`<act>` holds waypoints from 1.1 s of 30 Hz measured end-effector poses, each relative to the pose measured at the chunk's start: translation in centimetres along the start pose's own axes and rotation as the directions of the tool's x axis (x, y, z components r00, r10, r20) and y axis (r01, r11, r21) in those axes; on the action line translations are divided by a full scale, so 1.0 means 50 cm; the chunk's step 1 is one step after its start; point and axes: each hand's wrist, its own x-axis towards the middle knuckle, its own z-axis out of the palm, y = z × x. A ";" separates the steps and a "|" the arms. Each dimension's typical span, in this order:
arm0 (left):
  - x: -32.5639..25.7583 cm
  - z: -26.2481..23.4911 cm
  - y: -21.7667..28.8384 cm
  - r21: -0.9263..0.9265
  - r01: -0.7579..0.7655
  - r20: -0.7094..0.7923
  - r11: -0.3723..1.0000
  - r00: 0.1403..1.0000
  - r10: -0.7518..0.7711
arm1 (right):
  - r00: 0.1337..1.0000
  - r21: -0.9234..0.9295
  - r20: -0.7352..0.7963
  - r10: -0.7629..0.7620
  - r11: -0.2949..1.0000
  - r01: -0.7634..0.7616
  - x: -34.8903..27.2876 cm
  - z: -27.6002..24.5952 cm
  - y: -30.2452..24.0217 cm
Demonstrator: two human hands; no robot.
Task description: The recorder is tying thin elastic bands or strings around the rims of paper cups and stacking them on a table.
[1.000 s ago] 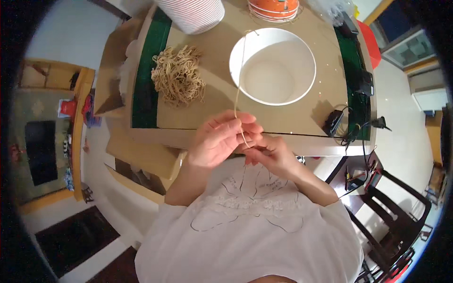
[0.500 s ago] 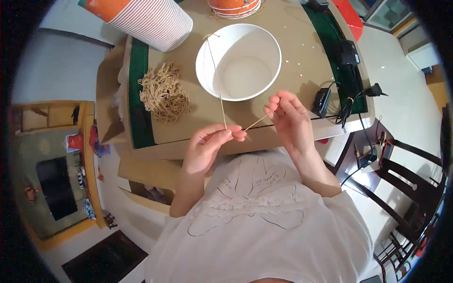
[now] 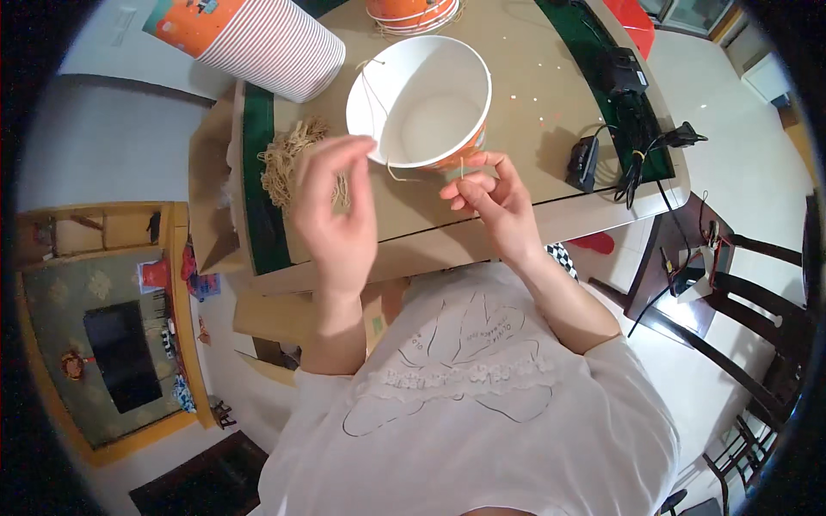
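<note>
A white-lined paper bucket (image 3: 439, 120) stands on the table in front of me, its open mouth toward me and a bit of orange outer wall showing at the near right. A thin tan cord (image 3: 391, 173) is fastened at its far-left rim, runs down across the mouth and loops out over the near rim. Beside that near rim, my right hand (image 3: 495, 202) pinches the cord, whose tip pokes up above the fingers. My left hand (image 3: 335, 211) is raised left of the bucket, slightly blurred, thumb and fingers apart with nothing visible between them. Behind it lies a tangled heap of tan cords (image 3: 288, 163), partly hidden.
A leaning stack of nested paper buckets (image 3: 275, 52) is at the far left. Another orange bucket (image 3: 413, 13) with cords around its base stands at the back. Black power adapters (image 3: 582, 163) and cables lie along the right edge. White specks dot the tabletop.
My left hand has let go of the cord and moved up and left. My right hand has shifted left toward the bucket, still pinching. The cord has gone slack.
</note>
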 end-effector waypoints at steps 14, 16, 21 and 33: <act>0.027 0.119 -0.020 0.025 0.301 0.417 0.953 0.864 -0.284 | 0.943 -0.204 -0.220 -0.251 0.957 0.207 0.033 -0.024 0.028; 0.030 0.122 -0.021 0.009 0.320 0.423 0.947 0.857 -0.294 | 0.917 -0.246 -0.248 -0.312 0.936 0.252 0.042 -0.023 0.026; 0.034 0.124 -0.020 0.034 0.346 0.446 0.938 0.834 -0.324 | 0.898 -0.299 -0.244 -0.366 0.909 0.290 0.057 -0.016 0.016; 0.042 0.116 -0.016 0.047 0.307 0.468 0.950 0.834 -0.293 | 0.876 -0.328 -0.252 -0.412 0.888 0.323 0.064 -0.010 0.026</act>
